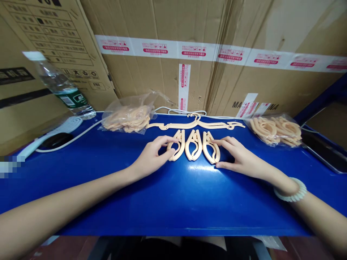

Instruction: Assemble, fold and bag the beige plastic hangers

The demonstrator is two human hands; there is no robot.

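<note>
Three beige folding hangers lie folded in a row on the blue table. My left hand grips the left folded hanger between thumb and fingers. At the other end of the row, the thumb and fingers of my right hand are on the sides of the right folded hanger. Untouched between them is the middle folded hanger. Just behind the row lies an unfolded hanger, its arms spread wide and hook pointing back.
Clear bags of beige hangers lie left and right. A water bottle, pale-handled object, black rounded object and white cable are at left. A dark flat device lies right. Cardboard boxes stand behind.
</note>
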